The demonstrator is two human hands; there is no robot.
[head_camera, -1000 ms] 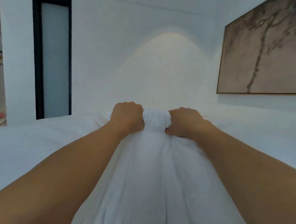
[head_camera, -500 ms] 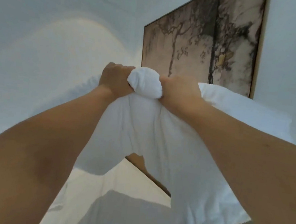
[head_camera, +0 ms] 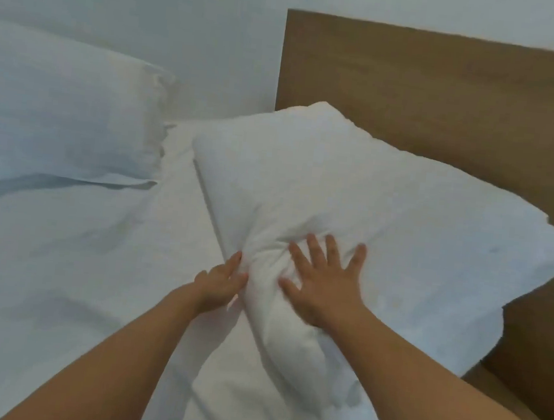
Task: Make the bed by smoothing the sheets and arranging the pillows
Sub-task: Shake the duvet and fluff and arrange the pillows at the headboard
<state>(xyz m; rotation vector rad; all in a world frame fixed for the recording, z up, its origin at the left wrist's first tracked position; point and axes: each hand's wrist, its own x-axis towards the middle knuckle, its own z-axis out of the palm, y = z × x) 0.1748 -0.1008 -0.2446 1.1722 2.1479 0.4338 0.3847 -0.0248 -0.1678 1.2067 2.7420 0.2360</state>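
A white pillow (head_camera: 364, 198) lies on the bed at the right, leaning toward the wooden headboard (head_camera: 448, 101). My right hand (head_camera: 324, 282) presses flat on its near part with fingers spread. My left hand (head_camera: 219, 280) touches the pillow's near-left edge with straight fingers. A second white pillow (head_camera: 58, 114) rests at the left against the wall. The white sheet (head_camera: 59, 273) covers the mattress in front of both.
The white wall (head_camera: 186, 15) runs behind the bed. The pillow's right corner overhangs the bed side, where the brown wooden frame (head_camera: 541, 370) shows. A strip of bare sheet separates the two pillows.
Both hands gripped a bunched end of the pillow and swung it up in the air. Now the pillow lies on the bed, and both hands have let go and rest flat on it.
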